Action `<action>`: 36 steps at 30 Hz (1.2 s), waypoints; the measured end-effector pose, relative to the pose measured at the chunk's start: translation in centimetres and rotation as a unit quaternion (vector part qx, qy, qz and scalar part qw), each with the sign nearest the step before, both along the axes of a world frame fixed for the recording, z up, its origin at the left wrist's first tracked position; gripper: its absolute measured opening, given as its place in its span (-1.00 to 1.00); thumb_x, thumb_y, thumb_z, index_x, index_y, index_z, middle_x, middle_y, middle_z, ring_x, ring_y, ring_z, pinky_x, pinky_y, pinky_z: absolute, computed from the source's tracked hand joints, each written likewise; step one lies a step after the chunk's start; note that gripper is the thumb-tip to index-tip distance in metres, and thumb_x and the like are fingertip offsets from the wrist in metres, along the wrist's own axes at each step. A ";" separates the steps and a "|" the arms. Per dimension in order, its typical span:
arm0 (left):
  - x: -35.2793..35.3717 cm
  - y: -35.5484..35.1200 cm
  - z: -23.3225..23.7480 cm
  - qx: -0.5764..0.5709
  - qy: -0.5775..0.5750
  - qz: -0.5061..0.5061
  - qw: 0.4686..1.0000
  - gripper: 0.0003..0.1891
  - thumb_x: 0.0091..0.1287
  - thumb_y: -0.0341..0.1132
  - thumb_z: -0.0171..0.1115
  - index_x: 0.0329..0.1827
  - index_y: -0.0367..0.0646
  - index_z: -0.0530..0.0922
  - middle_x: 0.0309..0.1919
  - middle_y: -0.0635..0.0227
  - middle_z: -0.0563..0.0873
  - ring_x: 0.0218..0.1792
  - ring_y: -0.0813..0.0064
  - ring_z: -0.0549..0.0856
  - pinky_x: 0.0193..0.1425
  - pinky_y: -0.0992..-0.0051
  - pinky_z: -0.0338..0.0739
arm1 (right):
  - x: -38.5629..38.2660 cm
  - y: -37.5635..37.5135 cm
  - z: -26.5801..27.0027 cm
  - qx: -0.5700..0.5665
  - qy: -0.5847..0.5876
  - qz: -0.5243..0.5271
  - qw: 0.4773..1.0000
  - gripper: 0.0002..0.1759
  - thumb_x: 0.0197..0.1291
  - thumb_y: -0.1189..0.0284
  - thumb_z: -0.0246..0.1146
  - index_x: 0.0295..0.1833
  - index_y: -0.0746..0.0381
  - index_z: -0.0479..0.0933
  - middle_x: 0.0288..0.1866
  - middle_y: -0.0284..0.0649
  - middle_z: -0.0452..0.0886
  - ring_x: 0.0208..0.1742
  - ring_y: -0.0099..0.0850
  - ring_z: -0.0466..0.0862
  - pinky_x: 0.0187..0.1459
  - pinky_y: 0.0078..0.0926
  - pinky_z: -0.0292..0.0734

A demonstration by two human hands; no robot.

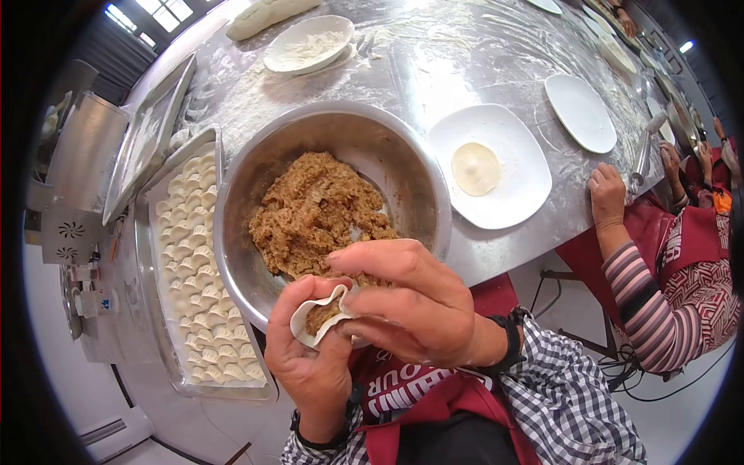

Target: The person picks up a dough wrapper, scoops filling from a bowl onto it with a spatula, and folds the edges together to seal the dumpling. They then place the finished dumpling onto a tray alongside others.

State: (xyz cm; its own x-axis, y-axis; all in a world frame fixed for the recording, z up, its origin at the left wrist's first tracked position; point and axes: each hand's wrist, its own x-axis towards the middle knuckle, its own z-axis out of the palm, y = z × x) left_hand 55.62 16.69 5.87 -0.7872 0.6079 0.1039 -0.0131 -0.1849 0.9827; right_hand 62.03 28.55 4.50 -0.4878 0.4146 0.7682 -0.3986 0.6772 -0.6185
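A dumpling [320, 315], its wrapper folded partway around brown filling, is held up at the near rim of a large steel bowl [428, 182]. My left hand [310, 372] cups the dumpling from below and the left, fingers curled around it. From the right, my right hand [411, 306] pinches the wrapper's edge with thumb and fingers. The top of the dumpling gapes, showing the filling inside. Minced filling [318, 213] is heaped in the bowl behind my hands. One round wrapper [476, 169] lies on a white square plate [515, 198] to the right.
Left of the bowl, a metal tray [219, 147] carries rows of folded dumplings [198, 263]. A plate of flour [310, 46] and a dough roll [267, 15] lie at the back. Another white plate [581, 112] and a co-worker's hand [607, 190] are at the right edge of the floury table [418, 62].
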 end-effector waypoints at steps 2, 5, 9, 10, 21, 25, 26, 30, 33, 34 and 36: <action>0.0 -0.1 -0.1 0.019 -0.014 -0.002 1.000 -0.52 0.12 -0.59 0.20 0.14 -0.34 0.33 -0.08 0.15 0.56 -0.04 0.36 0.58 0.07 0.45 0.48 | -0.2 -0.3 -0.1 -0.037 -0.001 0.001 0.999 -0.69 -0.18 0.57 0.32 -0.23 0.39 0.48 -0.09 -0.01 0.52 -0.17 -0.17 0.58 -0.20 -0.37 0.51; 0.5 0.1 0.2 0.056 -0.051 0.000 0.997 -0.49 0.14 -0.58 0.20 0.18 -0.34 0.29 -0.04 0.13 0.53 -0.03 0.35 0.57 0.07 0.44 0.48 | -0.1 -0.2 0.1 -0.090 -0.007 0.011 0.996 -0.68 -0.18 0.58 0.32 -0.21 0.38 0.49 -0.07 0.00 0.52 -0.19 -0.17 0.58 -0.21 -0.38 0.51; 0.8 0.1 -0.1 0.044 -0.069 -0.005 0.997 -0.43 0.15 -0.45 0.25 0.22 -0.31 0.24 0.04 0.22 0.48 0.05 0.40 0.51 0.17 0.45 0.41 | -0.6 -0.5 -0.4 -0.089 0.008 0.021 0.996 -0.72 -0.20 0.61 0.32 -0.26 0.38 0.50 -0.07 0.00 0.52 -0.21 -0.19 0.58 -0.22 -0.39 0.50; 0.9 0.2 -0.2 0.048 -0.077 -0.002 0.996 -0.44 0.16 -0.45 0.25 0.22 -0.31 0.24 0.04 0.21 0.48 0.05 0.40 0.51 0.18 0.45 0.40 | -0.6 -0.5 -0.4 -0.089 0.007 0.021 0.996 -0.72 -0.20 0.61 0.32 -0.26 0.38 0.50 -0.07 0.00 0.52 -0.21 -0.19 0.58 -0.22 -0.39 0.50; 1.3 0.4 0.4 0.017 -0.058 -0.003 0.998 -0.50 0.18 -0.41 0.24 0.16 -0.34 0.28 0.00 0.19 0.50 0.03 0.42 0.52 0.17 0.46 0.40 | -0.3 0.2 -0.1 -0.039 0.020 0.024 0.999 -0.80 -0.20 0.55 0.29 -0.38 0.37 0.50 -0.11 -0.01 0.53 -0.22 -0.22 0.59 -0.26 -0.41 0.48; 1.2 0.4 0.3 0.031 -0.059 0.000 0.998 -0.53 0.18 -0.41 0.25 0.12 -0.35 0.32 -0.02 0.18 0.52 0.00 0.40 0.54 0.17 0.45 0.40 | 0.1 -0.2 -0.2 -0.083 -0.014 0.043 0.996 -0.76 -0.15 0.52 0.37 -0.30 0.33 0.52 -0.04 0.04 0.53 -0.09 -0.17 0.58 -0.12 -0.37 0.50; 1.3 0.5 0.4 0.029 -0.059 0.001 0.998 -0.53 0.18 -0.41 0.25 0.12 -0.35 0.32 -0.02 0.18 0.52 0.00 0.40 0.54 0.17 0.45 0.40 | 0.2 0.1 -0.3 -0.066 -0.012 0.045 0.997 -0.77 -0.15 0.52 0.37 -0.31 0.33 0.53 -0.03 0.04 0.53 -0.09 -0.18 0.58 -0.13 -0.37 0.50; 1.2 0.1 0.0 -0.012 -0.016 0.002 1.000 -0.56 0.19 -0.41 0.23 0.11 -0.36 0.34 -0.03 0.16 0.53 0.01 0.39 0.54 0.17 0.44 0.40 | -0.3 0.2 -0.4 -0.019 0.015 0.038 0.999 -0.82 -0.18 0.54 0.29 -0.38 0.35 0.50 -0.10 0.00 0.53 -0.20 -0.21 0.59 -0.26 -0.41 0.48; 1.4 0.1 0.0 -0.010 -0.014 -0.006 1.000 -0.57 0.20 -0.43 0.21 0.11 -0.37 0.34 -0.02 0.15 0.53 0.02 0.40 0.54 0.17 0.44 0.40 | 0.0 0.7 -0.3 -0.009 0.011 0.040 0.999 -0.81 -0.18 0.55 0.29 -0.35 0.35 0.51 -0.09 -0.01 0.53 -0.20 -0.21 0.58 -0.24 -0.42 0.48; 1.3 0.0 0.0 -0.004 -0.024 -0.015 1.000 -0.56 0.20 -0.44 0.21 0.12 -0.37 0.33 -0.01 0.15 0.53 0.03 0.40 0.54 0.17 0.44 0.40 | 0.0 0.5 -0.3 -0.008 0.011 0.040 0.999 -0.81 -0.18 0.55 0.29 -0.35 0.35 0.51 -0.09 -0.01 0.53 -0.20 -0.21 0.58 -0.24 -0.42 0.48; 1.1 -0.4 -0.2 0.003 -0.037 -0.015 0.999 -0.55 0.19 -0.45 0.21 0.13 -0.36 0.32 0.00 0.15 0.52 0.03 0.40 0.54 0.17 0.44 0.40 | -0.1 0.0 -0.2 -0.055 0.009 0.028 0.998 -0.80 -0.17 0.57 0.30 -0.33 0.35 0.52 -0.08 -0.01 0.52 -0.20 -0.21 0.58 -0.23 -0.43 0.48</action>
